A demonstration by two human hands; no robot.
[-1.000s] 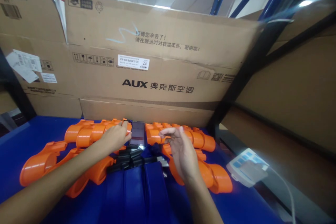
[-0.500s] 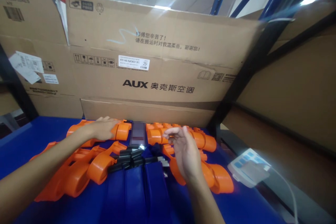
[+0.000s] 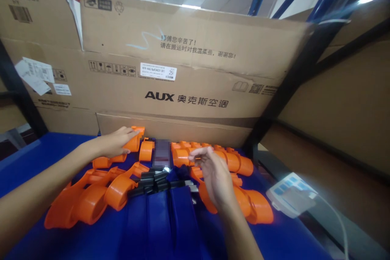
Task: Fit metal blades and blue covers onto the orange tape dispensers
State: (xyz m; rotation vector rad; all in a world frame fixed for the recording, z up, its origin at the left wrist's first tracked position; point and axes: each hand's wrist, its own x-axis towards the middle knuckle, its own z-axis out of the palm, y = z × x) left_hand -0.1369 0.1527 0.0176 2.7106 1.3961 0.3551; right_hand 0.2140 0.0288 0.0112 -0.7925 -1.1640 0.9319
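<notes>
My left hand (image 3: 117,140) grips an orange plastic ring-shaped part (image 3: 133,144) with a tab on top, raised above the back left row. Another such orange ring (image 3: 146,151) stands just right of it. In front of that arm lie several larger orange rings (image 3: 91,205), partly overlapping. My right hand (image 3: 215,176) hovers over the right-hand orange rings (image 3: 182,157), its fingers apart and slightly bent, holding nothing visible. It hides some of the front right orange rings (image 3: 258,207). Between the hands lie black-ended pieces (image 3: 152,183) and long dark-blue strips (image 3: 158,223).
A blue table surface (image 3: 27,170) carries everything. Behind it stands a cardboard sheet (image 3: 122,101). A dark blurred rectangle (image 3: 161,153) stands at the back middle. On the right are a white-and-blue box (image 3: 291,195) with a cable and a black frame post (image 3: 274,97).
My left hand has lifted an orange ring up out of the back left row, leaving a gap beside the remaining ring. My right hand has stayed nearly still.
</notes>
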